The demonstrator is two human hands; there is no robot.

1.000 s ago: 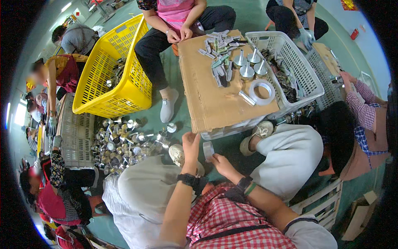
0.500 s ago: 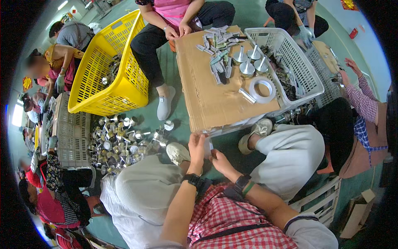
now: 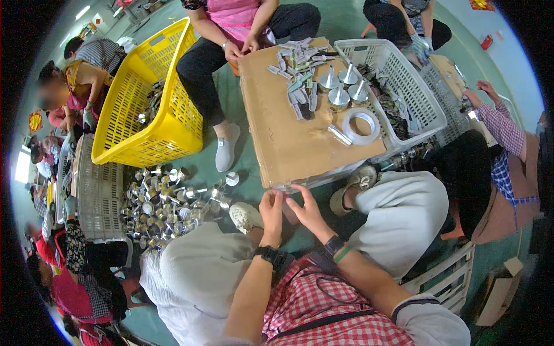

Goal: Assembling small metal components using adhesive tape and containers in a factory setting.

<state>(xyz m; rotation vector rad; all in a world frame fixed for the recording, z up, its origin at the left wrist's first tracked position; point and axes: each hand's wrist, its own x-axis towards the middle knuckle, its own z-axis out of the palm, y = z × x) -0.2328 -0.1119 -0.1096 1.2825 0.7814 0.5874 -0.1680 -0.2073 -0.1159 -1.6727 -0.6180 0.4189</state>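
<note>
My left hand (image 3: 270,214) is raised above my lap at the near edge of the cardboard-topped work surface (image 3: 283,155). Its fingers are closed together at the tips, and whatever they hold is too small or hidden to name. Close beside it, my right hand (image 3: 308,211) has its thumb and fingers apart, fingertips pointing toward the left hand. On the cardboard lie a roll of clear tape (image 3: 376,128) and a short metal tube (image 3: 339,135). Behind them stand several round metal discs with stems (image 3: 338,97) and a pile of small plastic clip-like pieces (image 3: 298,92).
A white crate (image 3: 427,112) of small parts adjoins the cardboard. On the left are a yellow basket (image 3: 147,135) and a heap of metal stemmed parts (image 3: 167,202) on the floor. A person in pink (image 3: 234,17) sits opposite; other people work at both sides.
My right hand has opened, its fingers stretching up and forward. The pale strip seen between my hands no longer shows. The view has shifted slightly.
</note>
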